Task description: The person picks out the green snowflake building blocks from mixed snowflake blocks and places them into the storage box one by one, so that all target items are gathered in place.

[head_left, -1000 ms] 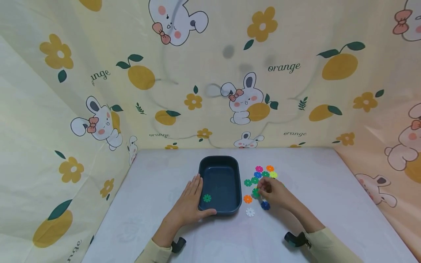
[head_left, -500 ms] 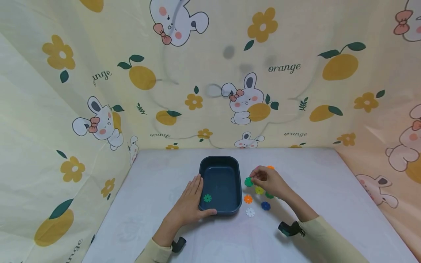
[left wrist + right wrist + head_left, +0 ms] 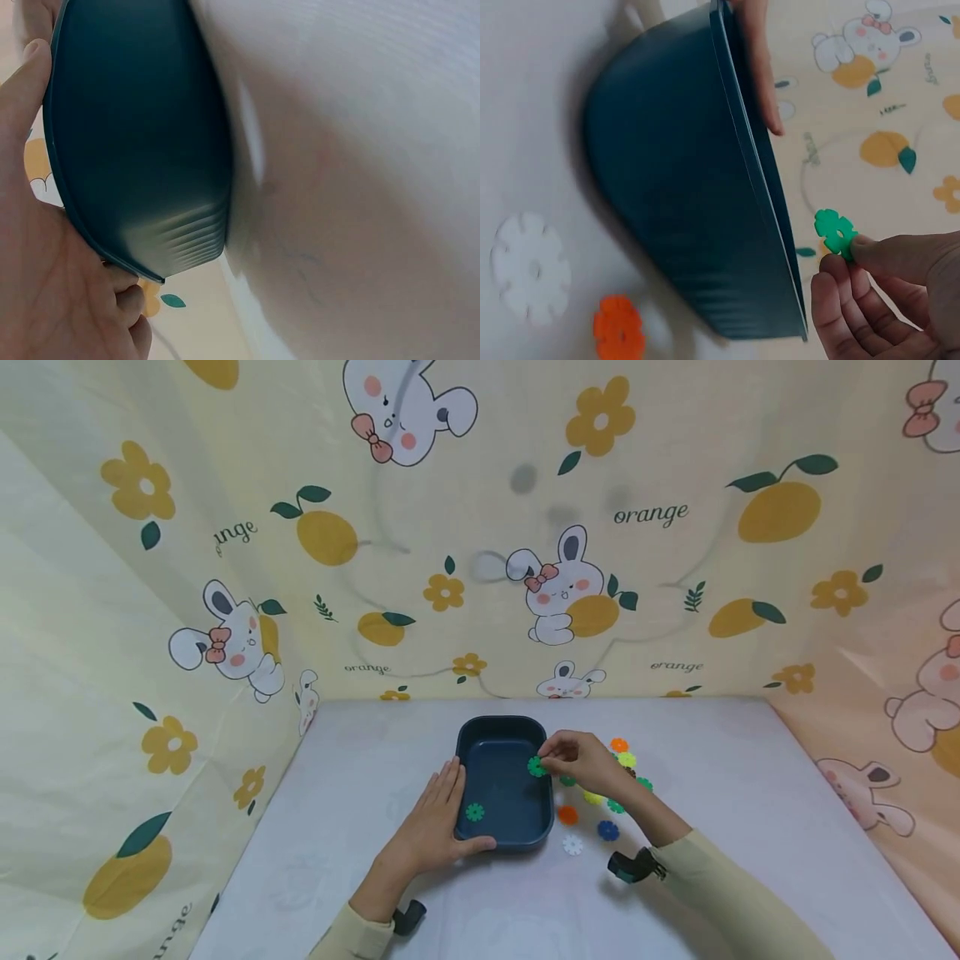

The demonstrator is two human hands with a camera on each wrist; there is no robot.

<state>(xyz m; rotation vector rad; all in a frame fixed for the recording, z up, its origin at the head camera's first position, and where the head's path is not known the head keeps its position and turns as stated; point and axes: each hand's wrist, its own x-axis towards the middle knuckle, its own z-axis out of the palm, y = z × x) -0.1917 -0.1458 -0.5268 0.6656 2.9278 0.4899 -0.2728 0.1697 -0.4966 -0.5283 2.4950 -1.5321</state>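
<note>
My right hand [image 3: 583, 763] pinches a green flower-shaped plastic disc [image 3: 536, 766] between thumb and fingertips, over the right rim of a dark blue rectangular bin [image 3: 504, 842]. The right wrist view shows the pinched disc up close, notched and with a small central slot. My left hand [image 3: 422, 828] rests on the bin's near left corner, fingers straight along the left side and thumb on the near rim. Inside the bin lies another green disc [image 3: 474, 812]. In the left wrist view the bin's outer wall [image 3: 142, 135] shows beside the left palm.
Right of the bin lie loose discs: white [image 3: 573, 845], orange [image 3: 567, 815], dark blue [image 3: 608, 831], yellow [image 3: 626, 760] and several green ones, partly hidden under my right hand. Patterned cloth [image 3: 420, 527] hangs behind and beside the white table [image 3: 360, 777].
My right hand has picked a green disc from the loose discs and carried it left to the bin's right rim. The left hand and the bin have stayed put.
</note>
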